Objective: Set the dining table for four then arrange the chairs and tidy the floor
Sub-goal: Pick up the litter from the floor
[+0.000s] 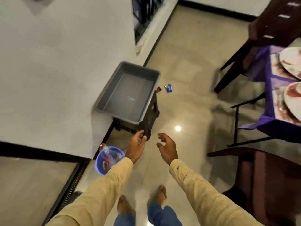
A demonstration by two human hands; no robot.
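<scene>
My left hand (136, 146) and my right hand (166, 148) are held out in front of me over the shiny floor, fingers loosely curled, holding nothing. Ahead on the floor lie a blue wrapper (168, 88) and a small red wrapper (158, 90). A blue bucket (99, 163) with wrappers and clear plastic in it stands on the floor just left of my left wrist. At the right edge, the dining table (267, 121) has a purple cloth and two plates (291, 61).
A grey plastic tub (114, 84) sits on a dark stool (151, 118) against the white wall (57, 62). Dark wooden chairs (270, 30) stand at the table, one (260, 176) close on my right. My bare feet are below.
</scene>
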